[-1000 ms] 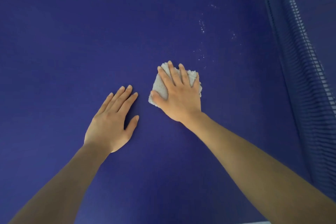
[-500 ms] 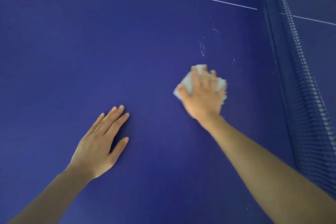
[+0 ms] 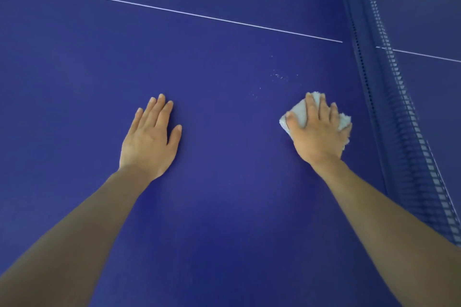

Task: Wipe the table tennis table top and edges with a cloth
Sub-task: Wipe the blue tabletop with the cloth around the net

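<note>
Pressing the folded cloth (image 3: 303, 112) flat to the blue worktop (image 3: 224, 207) w/ splayed fingers, right hand (image 3: 318, 129) wipes near the net (image 3: 389, 112), probably chasing white specks (image 3: 278, 76), while left hand (image 3: 149, 142) rests flat, released, for support.

Both bare forearms reach up from the lower corners of the frame. The left hand (image 3: 149, 139), left of centre, lies palm down with fingers straight and close together, thumb out to the right. The right hand (image 3: 318, 129), right of centre, presses down flat, its fingers spread and barely bent.
</note>
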